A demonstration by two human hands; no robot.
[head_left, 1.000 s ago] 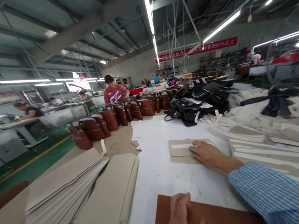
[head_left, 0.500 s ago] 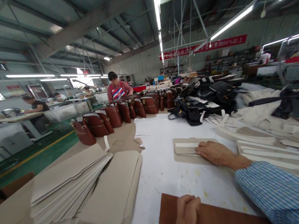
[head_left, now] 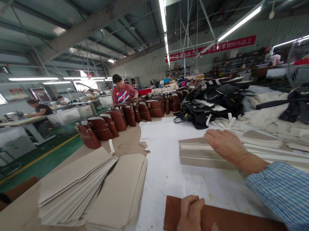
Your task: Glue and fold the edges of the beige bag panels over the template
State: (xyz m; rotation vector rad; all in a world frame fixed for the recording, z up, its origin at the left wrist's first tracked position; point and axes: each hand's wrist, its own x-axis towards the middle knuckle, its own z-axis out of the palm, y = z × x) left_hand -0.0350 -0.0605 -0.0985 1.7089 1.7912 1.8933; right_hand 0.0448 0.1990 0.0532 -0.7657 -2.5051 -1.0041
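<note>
My left hand is closed over the left part of a long brown leather-like strip at the front of the table, with bent fingers and the thumb pressing on its face. My right hand is farther out, its fingers bent over the top edge of a beige panel. A pale strip runs lengthwise along that panel. The undersides of the right fingers are hidden. Left of the white sheet lie two stacks of beige panels, one fanned and one squarer.
Brown bags stand in rows across the back. Black bags are heaped at back right. Beige strips and cut pieces cover the table's right side. A co-worker is behind the brown bags.
My right hand has moved up to the panel's top edge, and the panel's upper part now looks opened out. My left hand stays on the brown strip.
</note>
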